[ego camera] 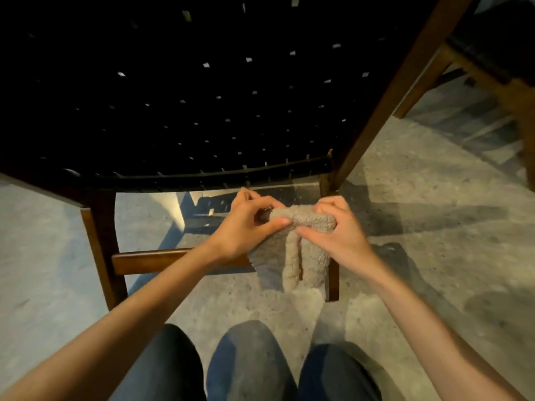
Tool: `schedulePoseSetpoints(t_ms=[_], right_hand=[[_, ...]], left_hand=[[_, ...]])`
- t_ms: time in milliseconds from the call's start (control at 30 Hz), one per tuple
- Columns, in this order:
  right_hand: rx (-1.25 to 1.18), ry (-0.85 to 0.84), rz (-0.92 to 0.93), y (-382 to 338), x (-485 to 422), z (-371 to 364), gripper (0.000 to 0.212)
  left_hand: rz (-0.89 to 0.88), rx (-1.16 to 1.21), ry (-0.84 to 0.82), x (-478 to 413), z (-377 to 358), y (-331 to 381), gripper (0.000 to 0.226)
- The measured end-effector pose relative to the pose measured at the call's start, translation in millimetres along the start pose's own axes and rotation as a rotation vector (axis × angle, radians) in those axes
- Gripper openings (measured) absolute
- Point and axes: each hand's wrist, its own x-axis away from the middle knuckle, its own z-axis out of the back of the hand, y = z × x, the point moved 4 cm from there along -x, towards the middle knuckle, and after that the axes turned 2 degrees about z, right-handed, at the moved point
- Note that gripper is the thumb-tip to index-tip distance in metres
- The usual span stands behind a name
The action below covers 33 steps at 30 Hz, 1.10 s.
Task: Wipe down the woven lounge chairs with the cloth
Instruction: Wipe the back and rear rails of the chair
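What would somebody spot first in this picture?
Right in the middle, the left hand and the right hand grip a fuzzy beige cloth between them, and its ends hang down. Above them spreads the big black woven chair on its brown wooden frame, with little dots of light showing through the gaps. A second chair peeks in at the top right.

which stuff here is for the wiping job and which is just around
For the job: cloth, pinched by left hand and right hand; woven chair in front; second chair at far right.
Just around: concrete floor; the person's knees.
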Motion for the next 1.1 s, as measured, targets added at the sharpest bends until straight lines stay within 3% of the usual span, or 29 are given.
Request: schedulePoseSetpoints(t_ms=[67,167,233,300,367,467,567,667,733,867,967,1100], right_hand=[[-0.105,0.130,-0.047,-10,5,1,0.034],[-0.373,0.317,-0.238,-31,11,-6,0.056],[-0.447,0.314,-0.363,-45,14,-13,0.045],[-0.502,0.236,-0.440,-60,15,-18,0.021],[-0.604,0.290,-0.444,-77,17,-12,0.012],[-0.703,0.582,-0.299,-103,19,14,0.022],[-0.501,0.930,-0.019,-141,22,38,0.025],[-0.167,1.132,0.285,-184,10,46,0.034],[0.070,1.110,0.409,-203,-12,45,0.046],[0.427,0.857,0.314,-195,-44,43,0.067],[0.749,0.792,0.275,-179,-47,49,0.055],[0.768,0.781,0.300,-179,-61,57,0.027]], left_hand=[[-0.046,0.054,0.067,3,15,6,0.010],[-0.149,0.181,0.075,10,40,16,0.010],[-0.198,0.190,0.105,14,53,25,0.010],[-0.234,0.195,0.155,18,67,32,0.015],[-0.285,0.144,0.198,20,84,37,0.026],[-0.398,-0.086,0.326,24,113,46,0.036],[-0.547,-0.364,0.421,25,133,59,0.043],[-0.572,-0.553,0.397,17,145,65,0.056],[-0.572,-0.679,0.381,10,151,67,0.065],[-0.572,-0.783,0.369,2,157,65,0.075],[-0.603,-0.801,0.392,-1,159,62,0.076],[-0.621,-0.829,0.446,-2,158,62,0.076]])
